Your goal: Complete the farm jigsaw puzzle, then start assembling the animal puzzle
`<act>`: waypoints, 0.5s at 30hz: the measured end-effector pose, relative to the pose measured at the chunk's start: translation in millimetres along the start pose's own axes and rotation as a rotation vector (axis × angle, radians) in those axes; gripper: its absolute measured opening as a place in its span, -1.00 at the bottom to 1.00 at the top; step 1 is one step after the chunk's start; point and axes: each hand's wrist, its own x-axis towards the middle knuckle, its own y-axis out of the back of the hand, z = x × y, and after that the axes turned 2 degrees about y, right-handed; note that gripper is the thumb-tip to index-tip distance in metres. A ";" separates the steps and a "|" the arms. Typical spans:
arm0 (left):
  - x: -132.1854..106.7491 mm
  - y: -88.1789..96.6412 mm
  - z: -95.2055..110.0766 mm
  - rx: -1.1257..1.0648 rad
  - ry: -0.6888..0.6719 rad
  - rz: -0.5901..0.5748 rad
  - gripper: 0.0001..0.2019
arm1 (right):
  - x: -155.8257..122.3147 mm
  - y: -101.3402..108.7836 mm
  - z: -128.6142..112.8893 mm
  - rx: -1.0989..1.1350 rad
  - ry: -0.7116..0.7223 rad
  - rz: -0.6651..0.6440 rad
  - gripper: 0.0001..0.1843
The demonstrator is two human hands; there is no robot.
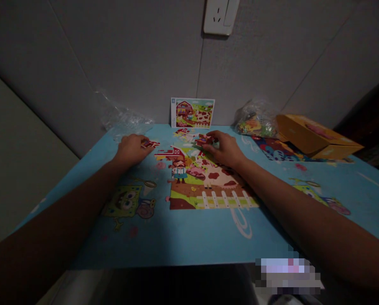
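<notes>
A partly joined jigsaw puzzle point(214, 178) lies on the blue table, showing a farmer, a spotted cow and a white fence. My left hand point(132, 148) is closed on a small dark red puzzle piece point(150, 145), just left of the puzzle's upper left part. Above the puzzle's top edge, my right hand point(222, 146) pinches another red and purple puzzle piece point(203, 140); its fingers partly cover it. A loose piece with red roof print point(182, 131) rests between the hands, near the picture card point(193, 113) that leans on the wall.
Crumpled clear plastic point(125, 120) lies at the back left. At the back right are a plastic bag of pieces point(255, 120), a yellow box point(319, 135) and a dark blue printed sheet point(273, 150). The table's front edge point(164, 266) runs below my arms.
</notes>
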 end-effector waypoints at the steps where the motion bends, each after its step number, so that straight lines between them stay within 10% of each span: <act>1: -0.8 1.7 3.9 0.014 0.052 0.014 -0.53 | -1.0 1.6 -2.4 0.038 0.022 0.004 -0.52; 5: -9.9 3.1 31.5 -0.161 0.133 0.064 -0.35 | -7.4 5.7 -14.7 0.048 0.099 -0.092 -0.47; 10: -26.3 -10.7 64.6 -0.228 -0.307 -0.134 -0.13 | -13.8 3.2 -29.2 0.018 0.348 -0.193 -0.42; 15: -15.5 -7.7 43.1 -0.087 -0.267 0.009 -0.51 | -13.7 -3.0 -32.8 0.071 0.494 -0.320 -0.66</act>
